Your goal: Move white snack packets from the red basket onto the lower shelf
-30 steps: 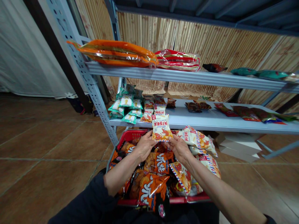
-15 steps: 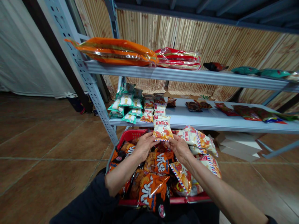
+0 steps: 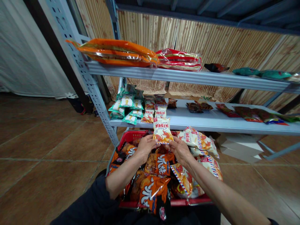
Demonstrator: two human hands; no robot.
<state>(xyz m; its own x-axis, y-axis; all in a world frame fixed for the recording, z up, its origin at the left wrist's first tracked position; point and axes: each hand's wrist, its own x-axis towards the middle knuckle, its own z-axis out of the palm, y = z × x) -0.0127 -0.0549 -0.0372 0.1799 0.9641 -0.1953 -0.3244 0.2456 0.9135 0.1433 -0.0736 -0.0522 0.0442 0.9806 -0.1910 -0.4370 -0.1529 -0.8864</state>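
Note:
Between my two hands is a white and orange snack bag (image 3: 162, 129) with red lettering, held at its near corners. My left hand (image 3: 145, 147) is closed on its left corner, and my right hand (image 3: 180, 149) grips the right one. The bag is over the far rim of a red basket (image 3: 131, 135), just in front of the lower shelf. Inside the basket lie orange and black snack bags (image 3: 161, 162) on the left and more white and orange bags (image 3: 199, 140) on the right. Similar small bags (image 3: 148, 115) stand in rows on the shelf beyond.
Green and white packets (image 3: 127, 101) are piled at the left of the lower shelf (image 3: 180, 118). Dark packets (image 3: 194, 107) lie farther right. Large orange (image 3: 117, 53) and red (image 3: 179, 59) packages rest on the upper shelf. A white carton (image 3: 239, 145) sits beneath, near the metal post (image 3: 93, 87).
Both hands and the snack bag have come slightly down and toward me. The bags in the basket and on the shelves stay as they were.

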